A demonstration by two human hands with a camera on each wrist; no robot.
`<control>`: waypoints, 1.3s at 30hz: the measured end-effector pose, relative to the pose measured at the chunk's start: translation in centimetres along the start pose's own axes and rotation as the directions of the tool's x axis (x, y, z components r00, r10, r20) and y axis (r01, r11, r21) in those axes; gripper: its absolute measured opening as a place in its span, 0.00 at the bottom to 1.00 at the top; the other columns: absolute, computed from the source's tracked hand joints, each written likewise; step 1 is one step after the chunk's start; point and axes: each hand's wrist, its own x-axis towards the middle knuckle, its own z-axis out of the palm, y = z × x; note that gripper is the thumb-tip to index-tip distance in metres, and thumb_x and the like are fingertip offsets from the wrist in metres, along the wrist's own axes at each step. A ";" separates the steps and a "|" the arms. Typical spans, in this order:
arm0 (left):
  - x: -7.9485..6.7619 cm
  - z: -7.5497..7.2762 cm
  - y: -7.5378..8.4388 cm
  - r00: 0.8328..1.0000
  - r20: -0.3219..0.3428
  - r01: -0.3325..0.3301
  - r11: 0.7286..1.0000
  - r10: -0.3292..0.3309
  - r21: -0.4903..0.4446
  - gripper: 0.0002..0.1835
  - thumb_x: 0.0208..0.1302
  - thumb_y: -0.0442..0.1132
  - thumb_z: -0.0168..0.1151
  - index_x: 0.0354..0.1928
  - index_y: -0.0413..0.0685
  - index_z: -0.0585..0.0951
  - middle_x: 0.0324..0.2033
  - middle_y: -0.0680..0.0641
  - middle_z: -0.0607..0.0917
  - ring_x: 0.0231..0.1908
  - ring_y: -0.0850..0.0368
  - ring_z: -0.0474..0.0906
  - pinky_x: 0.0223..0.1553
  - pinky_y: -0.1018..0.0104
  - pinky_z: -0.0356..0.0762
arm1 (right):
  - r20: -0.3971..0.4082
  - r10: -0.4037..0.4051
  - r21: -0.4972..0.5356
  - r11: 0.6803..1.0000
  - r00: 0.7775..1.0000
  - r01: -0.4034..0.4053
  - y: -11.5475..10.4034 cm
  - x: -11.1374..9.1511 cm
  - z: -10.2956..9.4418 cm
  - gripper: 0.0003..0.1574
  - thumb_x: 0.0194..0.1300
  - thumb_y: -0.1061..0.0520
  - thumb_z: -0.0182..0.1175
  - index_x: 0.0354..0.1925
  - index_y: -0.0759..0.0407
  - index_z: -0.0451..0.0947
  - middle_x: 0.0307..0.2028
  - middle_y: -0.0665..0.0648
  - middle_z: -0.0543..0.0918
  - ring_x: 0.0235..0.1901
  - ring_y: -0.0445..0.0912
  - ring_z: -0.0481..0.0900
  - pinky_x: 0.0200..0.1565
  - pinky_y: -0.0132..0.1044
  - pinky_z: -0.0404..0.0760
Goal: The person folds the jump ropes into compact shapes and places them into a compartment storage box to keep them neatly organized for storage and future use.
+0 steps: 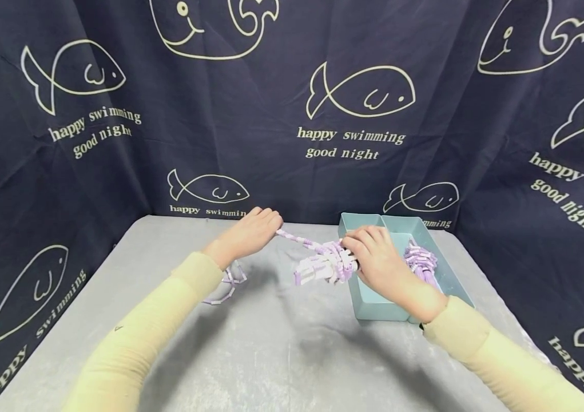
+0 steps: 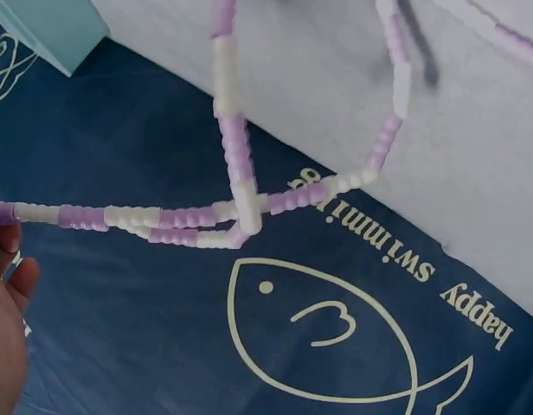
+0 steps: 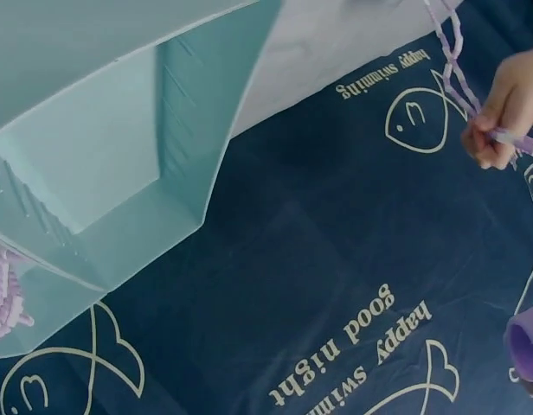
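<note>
A purple-and-white beaded jump rope point(image 1: 325, 264) is wound into a bundle above the table, and my right hand point(image 1: 381, 260) grips it at its right end. From the bundle a taut beaded strand runs left to my left hand point(image 1: 253, 232), whose fingers pinch it. Past the left hand a loose loop point(image 1: 230, 293) hangs down near the tabletop, partly hidden by the forearm. In the left wrist view, the doubled strand point(image 2: 176, 218) leads to the thumb and fingers. A smooth purple tube end point(image 3: 526, 341) shows at the right wrist view's edge.
Behind and below the right hand stands a light teal divided box point(image 1: 381, 313). A second wound beaded rope point(image 1: 420, 258) lies in its right compartment. The grey tabletop point(image 1: 271, 355) meets a dark fish-print cloth point(image 1: 271, 114) at the back and sides.
</note>
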 end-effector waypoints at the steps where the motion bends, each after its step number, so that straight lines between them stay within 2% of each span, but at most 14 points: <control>1: -0.1 0.1 0.1 1.000 0.013 0.008 1.000 -0.008 -0.005 0.06 0.68 0.37 0.43 0.38 0.45 0.70 0.32 0.48 0.71 0.35 0.52 0.66 0.40 0.62 0.63 | -0.009 0.020 0.009 1.000 1.000 -0.020 0.0 0.0 -0.1 0.22 0.46 0.73 0.49 0.43 0.64 0.69 0.40 0.61 0.75 0.40 0.56 0.71 0.42 0.51 0.65; 6: -0.7 0.3 0.5 0.997 0.064 0.057 0.997 -0.054 -0.052 0.10 0.67 0.45 0.52 0.38 0.46 0.70 0.32 0.49 0.72 0.36 0.52 0.67 0.41 0.62 0.64 | -0.024 0.116 0.036 0.993 0.993 -0.115 0.4 -0.1 -0.3 0.23 0.45 0.70 0.53 0.44 0.66 0.68 0.39 0.61 0.73 0.39 0.57 0.69 0.38 0.50 0.62; 11: -1.2 0.4 1.1 0.997 0.061 0.051 0.995 -0.046 -0.087 0.10 0.66 0.45 0.55 0.36 0.46 0.70 0.31 0.49 0.72 0.34 0.52 0.67 0.41 0.63 0.63 | -0.022 0.216 0.047 0.976 0.976 -0.214 0.8 -0.3 -0.7 0.24 0.44 0.73 0.54 0.44 0.66 0.66 0.40 0.63 0.73 0.40 0.59 0.68 0.37 0.50 0.61; 19: -2.0 0.7 1.9 0.998 0.037 0.053 0.995 -0.050 -0.088 0.11 0.64 0.46 0.57 0.33 0.46 0.70 0.31 0.49 0.73 0.36 0.52 0.69 0.42 0.61 0.65 | -0.116 0.345 0.098 0.937 0.932 -0.334 1.2 -0.4 -0.8 0.24 0.46 0.73 0.55 0.45 0.69 0.66 0.38 0.65 0.72 0.37 0.60 0.67 0.35 0.49 0.62; 23: -2.4 0.7 2.5 0.996 0.057 0.071 0.993 -0.066 -0.094 0.11 0.65 0.46 0.56 0.34 0.47 0.70 0.30 0.50 0.73 0.35 0.54 0.69 0.41 0.62 0.65 | -0.115 0.389 0.093 0.920 0.914 -0.380 1.5 -0.1 -1.0 0.23 0.48 0.72 0.55 0.46 0.72 0.65 0.36 0.67 0.71 0.36 0.61 0.66 0.38 0.51 0.63; 25: -2.4 0.7 2.9 0.996 0.078 0.060 0.994 -0.053 -0.089 0.11 0.66 0.47 0.55 0.35 0.47 0.70 0.30 0.50 0.73 0.35 0.54 0.69 0.41 0.63 0.64 | -0.108 0.413 0.096 0.910 0.904 -0.404 1.6 0.0 -1.0 0.24 0.48 0.73 0.56 0.46 0.73 0.64 0.35 0.68 0.71 0.36 0.61 0.66 0.39 0.51 0.64; 30: -2.2 0.5 4.1 0.997 0.072 0.012 0.998 -0.007 -0.069 0.10 0.68 0.46 0.53 0.37 0.47 0.70 0.32 0.50 0.74 0.37 0.53 0.70 0.41 0.63 0.64 | -0.095 0.482 0.102 0.875 0.871 -0.473 1.7 0.6 -1.0 0.26 0.48 0.75 0.57 0.47 0.74 0.63 0.37 0.69 0.71 0.38 0.62 0.67 0.41 0.52 0.65; 33: -2.0 0.2 4.8 0.998 0.057 0.023 0.999 -0.021 -0.044 0.10 0.67 0.45 0.54 0.36 0.47 0.70 0.31 0.50 0.75 0.36 0.53 0.71 0.40 0.63 0.64 | -0.090 0.521 0.084 0.853 0.849 -0.515 1.9 1.0 -0.9 0.25 0.49 0.74 0.56 0.48 0.74 0.64 0.39 0.69 0.71 0.39 0.63 0.67 0.42 0.54 0.65; 36: -2.0 -0.3 5.6 0.996 0.080 0.035 0.999 -0.034 -0.009 0.10 0.67 0.46 0.54 0.37 0.48 0.71 0.31 0.51 0.76 0.35 0.54 0.71 0.39 0.64 0.64 | -0.079 0.571 0.038 0.821 0.817 -0.570 2.2 1.3 -0.7 0.26 0.51 0.73 0.56 0.50 0.73 0.64 0.40 0.69 0.72 0.40 0.63 0.67 0.40 0.55 0.66; 39: -2.1 -0.9 6.6 0.995 0.102 0.016 1.000 -0.018 0.024 0.10 0.67 0.47 0.54 0.38 0.48 0.71 0.31 0.52 0.77 0.35 0.55 0.72 0.38 0.65 0.64 | -0.054 0.626 -0.023 0.778 0.778 -0.628 2.6 1.3 -0.4 0.26 0.52 0.70 0.56 0.51 0.70 0.65 0.42 0.68 0.72 0.41 0.63 0.67 0.36 0.56 0.66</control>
